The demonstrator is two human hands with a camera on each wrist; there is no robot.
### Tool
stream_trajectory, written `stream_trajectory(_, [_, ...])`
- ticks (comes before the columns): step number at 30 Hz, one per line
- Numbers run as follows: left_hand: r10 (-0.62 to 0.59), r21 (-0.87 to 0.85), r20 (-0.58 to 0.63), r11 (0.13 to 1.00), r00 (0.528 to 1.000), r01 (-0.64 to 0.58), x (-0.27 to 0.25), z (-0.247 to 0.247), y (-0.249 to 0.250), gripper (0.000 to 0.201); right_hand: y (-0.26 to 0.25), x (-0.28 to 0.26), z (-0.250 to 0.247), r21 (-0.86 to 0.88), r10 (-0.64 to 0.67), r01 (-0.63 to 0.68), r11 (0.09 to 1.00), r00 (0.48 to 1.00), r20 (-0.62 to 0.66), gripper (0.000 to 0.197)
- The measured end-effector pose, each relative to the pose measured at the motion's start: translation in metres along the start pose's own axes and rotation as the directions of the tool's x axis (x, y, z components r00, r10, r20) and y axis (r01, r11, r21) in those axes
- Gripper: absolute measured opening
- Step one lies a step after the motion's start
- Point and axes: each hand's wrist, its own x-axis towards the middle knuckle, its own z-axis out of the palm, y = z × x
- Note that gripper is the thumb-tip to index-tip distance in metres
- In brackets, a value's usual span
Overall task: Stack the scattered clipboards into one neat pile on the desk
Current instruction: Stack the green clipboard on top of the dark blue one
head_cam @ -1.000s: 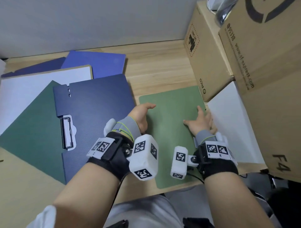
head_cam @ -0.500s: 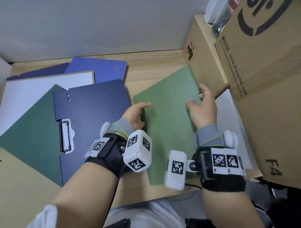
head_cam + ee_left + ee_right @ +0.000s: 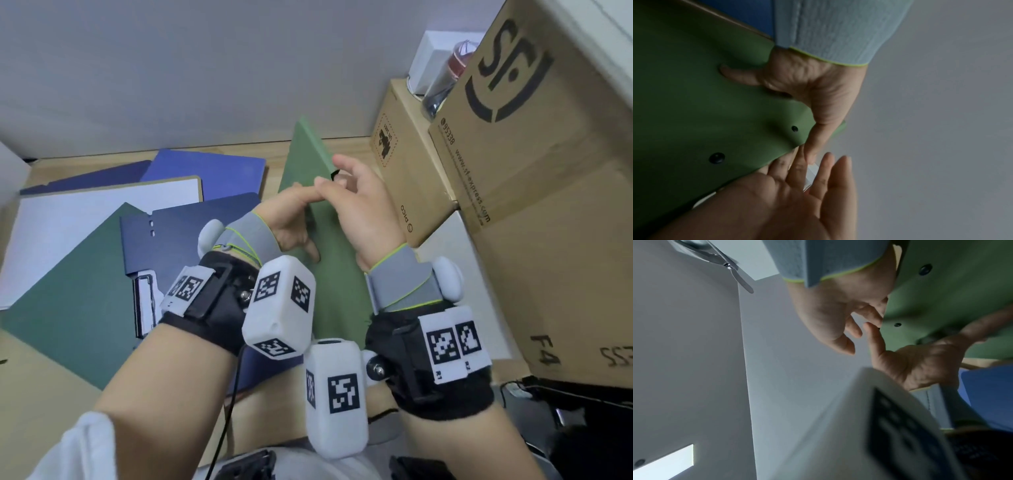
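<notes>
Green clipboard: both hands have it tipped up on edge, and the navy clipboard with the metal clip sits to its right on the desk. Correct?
Not quite. The navy clipboard lies to the left of the green clipboard, not the right; the head view shows it. The rest holds: the left hand and right hand have the green one tipped up on edge.

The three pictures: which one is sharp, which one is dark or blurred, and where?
Head view: bright and mostly sharp, lines bent by the wide lens, the green clipboard well lit. Left wrist view: dim, the clipboard in shade, the left hand soft and close. Right wrist view: the white marker block in front is strongly blurred, the right hand clearer.
</notes>
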Motion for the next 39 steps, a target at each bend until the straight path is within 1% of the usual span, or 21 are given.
stream_trajectory(2, [0.002,0.007,0.011,1.000,1.000,-0.002,-0.007,-0.007,0.002,0.016,-0.007,-0.004,0.008,0.073,0.021,-0.022,0.997,1.000,0.022,0.060])
stream_trajectory(4, [0.001,0.005,0.006,1.000,1.000,-0.001,-0.014,-0.012,0.004,0.017,-0.014,-0.008,0.017,0.142,0.052,-0.057,0.988,0.998,0.041,0.057])
stream_trajectory(5, [0.009,0.006,-0.010,1.000,1.000,-0.009,-0.017,-0.015,0.005,0.025,-0.018,-0.010,0.022,0.165,0.067,-0.076,0.983,0.996,0.058,0.049])
stream_trajectory(7, [0.005,-0.035,-0.052,0.999,0.999,-0.007,-0.021,-0.023,0.004,0.057,-0.025,-0.014,0.031,0.198,0.092,-0.110,0.974,0.991,0.100,0.033])
stream_trajectory(8, [0.009,-0.041,-0.050,0.999,0.999,-0.011,-0.024,-0.029,0.004,0.062,-0.028,-0.015,0.037,0.207,0.096,-0.118,0.971,0.989,0.113,0.028])
stream_trajectory(10, [0.008,-0.034,-0.026,0.999,1.000,-0.009,-0.028,-0.038,0.005,0.044,-0.029,-0.016,0.041,0.224,0.116,-0.147,0.963,0.983,0.145,0.025])
stream_trajectory(12, [-0.009,-0.081,-0.063,0.997,0.998,0.004,-0.033,-0.051,0.005,0.031,-0.029,-0.019,0.045,0.260,0.161,-0.221,0.940,0.959,0.233,0.018])
stream_trajectory(15, [0.019,-0.127,-0.164,0.991,0.986,-0.040,-0.037,-0.068,-0.001,0.044,-0.028,-0.019,0.041,0.297,0.261,-0.355,0.887,0.913,0.312,0.010])
stream_trajectory(17, [0.068,-0.118,-0.218,0.988,0.973,-0.096,-0.043,-0.078,-0.004,0.048,-0.022,-0.012,0.039,0.299,0.280,-0.345,0.890,0.930,0.240,0.009])
stream_trajectory(19, [0.090,-0.128,-0.256,0.984,0.962,-0.126,-0.052,-0.092,-0.008,0.048,-0.011,-0.001,0.037,0.238,0.262,-0.272,0.932,0.962,0.071,0.013])
stream_trajectory(22, [0.075,-0.175,-0.299,0.976,0.951,-0.132,-0.070,-0.116,-0.017,0.048,0.019,0.015,0.040,0.082,0.225,-0.216,0.973,0.968,-0.113,0.046])
stream_trajectory(24, [0.038,-0.211,-0.331,0.971,0.943,-0.114,-0.086,-0.132,-0.026,0.044,0.040,0.019,0.050,0.014,0.260,-0.261,0.965,0.958,-0.120,0.055])
stream_trajectory(27, [-0.091,-0.268,-0.370,0.963,0.925,-0.013,-0.104,-0.151,-0.043,0.036,0.067,0.022,0.065,-0.001,0.338,-0.338,0.941,0.941,-0.025,0.051])
stream_trajectory(29, [-0.168,-0.302,-0.440,0.953,0.882,0.031,-0.112,-0.157,-0.055,0.035,0.080,0.022,0.073,-0.015,0.397,-0.397,0.918,0.917,0.020,0.056])
stream_trajectory(30, [-0.176,-0.322,-0.501,0.947,0.847,0.007,-0.112,-0.158,-0.060,0.035,0.086,0.022,0.075,-0.034,0.423,-0.422,0.906,0.906,0.028,0.060])
stream_trajectory(31, [-0.164,-0.316,-0.585,0.948,0.794,-0.037,-0.114,-0.159,-0.064,0.031,0.091,0.022,0.079,-0.066,0.450,-0.447,0.892,0.892,0.038,0.064])
stream_trajectory(33, [-0.162,-0.265,-0.741,0.962,0.652,-0.062,-0.111,-0.161,-0.070,0.016,0.104,0.019,0.086,-0.154,0.482,-0.473,0.868,0.876,0.027,0.069])
stream_trajectory(34, [-0.173,-0.250,-0.783,0.967,0.597,-0.048,-0.110,-0.165,-0.076,0.022,0.113,0.020,0.087,-0.192,0.483,-0.473,0.860,0.876,0.004,0.072])
stream_trajectory(35, [-0.152,-0.198,-0.811,0.980,0.565,-0.020,-0.110,-0.169,-0.082,0.025,0.125,0.022,0.087,-0.219,0.486,-0.479,0.850,0.874,-0.027,0.075])
stream_trajectory(37, [-0.134,-0.145,-0.820,0.989,0.556,0.025,-0.110,-0.174,-0.091,0.025,0.132,0.021,0.086,-0.218,0.487,-0.491,0.843,0.870,-0.075,0.077])
stream_trajectory(39, [-0.148,-0.154,-0.819,0.987,0.555,0.036,-0.112,-0.174,-0.099,0.026,0.126,0.014,0.087,-0.174,0.486,-0.490,0.854,0.871,-0.066,0.066])
